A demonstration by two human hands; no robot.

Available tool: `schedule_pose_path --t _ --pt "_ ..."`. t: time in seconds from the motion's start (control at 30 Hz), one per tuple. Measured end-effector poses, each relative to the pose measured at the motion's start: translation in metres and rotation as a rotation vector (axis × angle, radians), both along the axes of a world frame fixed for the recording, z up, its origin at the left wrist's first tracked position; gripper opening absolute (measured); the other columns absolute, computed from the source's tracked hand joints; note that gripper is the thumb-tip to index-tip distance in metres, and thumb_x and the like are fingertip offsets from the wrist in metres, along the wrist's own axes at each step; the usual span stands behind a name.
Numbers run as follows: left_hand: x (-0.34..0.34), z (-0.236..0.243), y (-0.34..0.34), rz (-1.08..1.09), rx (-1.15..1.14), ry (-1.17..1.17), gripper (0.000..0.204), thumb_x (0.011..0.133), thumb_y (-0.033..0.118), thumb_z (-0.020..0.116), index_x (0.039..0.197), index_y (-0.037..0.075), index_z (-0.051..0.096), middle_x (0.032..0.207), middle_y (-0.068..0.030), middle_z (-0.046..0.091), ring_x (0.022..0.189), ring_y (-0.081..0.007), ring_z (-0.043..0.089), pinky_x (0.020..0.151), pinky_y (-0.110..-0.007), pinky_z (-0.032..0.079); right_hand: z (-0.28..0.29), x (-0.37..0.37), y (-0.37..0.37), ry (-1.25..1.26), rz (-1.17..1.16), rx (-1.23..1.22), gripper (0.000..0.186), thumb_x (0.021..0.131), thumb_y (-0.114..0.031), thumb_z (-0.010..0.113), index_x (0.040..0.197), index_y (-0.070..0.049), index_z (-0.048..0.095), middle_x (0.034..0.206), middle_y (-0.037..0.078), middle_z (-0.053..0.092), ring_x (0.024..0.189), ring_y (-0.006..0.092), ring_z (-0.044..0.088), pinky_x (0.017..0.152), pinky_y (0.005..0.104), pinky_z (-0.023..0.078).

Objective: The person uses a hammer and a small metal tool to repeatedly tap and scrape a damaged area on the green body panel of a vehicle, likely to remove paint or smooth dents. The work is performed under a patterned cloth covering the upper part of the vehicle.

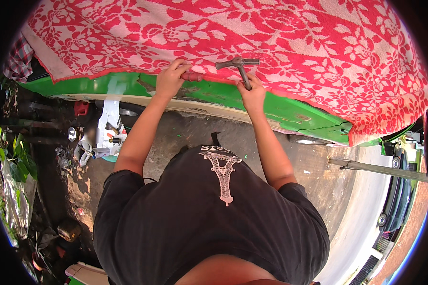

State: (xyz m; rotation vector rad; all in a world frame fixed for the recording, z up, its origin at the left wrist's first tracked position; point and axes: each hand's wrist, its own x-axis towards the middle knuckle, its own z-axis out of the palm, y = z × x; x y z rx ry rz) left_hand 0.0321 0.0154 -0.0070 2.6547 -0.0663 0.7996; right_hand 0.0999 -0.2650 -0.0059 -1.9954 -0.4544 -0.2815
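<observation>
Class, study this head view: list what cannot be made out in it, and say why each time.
All in the head view:
Upper part of the green vehicle: covered by the red patterned cloth.
One end of the red handle: hidden by the left hand.
Small things on the white sheet: too small to name.
Rest of the green and white panel: cut off by the lower edge.

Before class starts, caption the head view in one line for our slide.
Hammer in the right grip, red tool in the left grip, at green bodywork draped with floral cloth.
</observation>
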Motion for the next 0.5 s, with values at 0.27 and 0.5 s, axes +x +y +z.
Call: schedule_pose_path --t 0.27,0.5 --pt "0.015 0.012 -0.001 0.005 -0.153 -0.152 0.033 0.072 0.0 0.067 0.1 0.016 0.073 0.1 -0.0029 0.066 0.082 -0.0259 0.067 0.068 -0.036 0.052 -0.012 0.001 0.008 -0.062 0.05 0.053 0.015 0.077 -0.012 0.076 0.079 0.002 0.071 0.097 0.008 0.067 0.086 0.0246 0.065 0.075 0.0344 0.049" --pt "0.023 0.027 -0.02 0.072 -0.252 -0.298 0.023 0.076 0.008 0.073 0.098 0.012 0.071 0.089 -0.008 0.068 0.081 -0.0294 0.067 0.069 -0.037 0.052 -0.001 -0.004 0.017 0.115 0.074 0.188 0.023 0.083 -0.017 0.076 0.079 0.004 0.069 0.082 0.011 0.069 0.072 0.0184 0.063 0.068 0.0329 0.048"
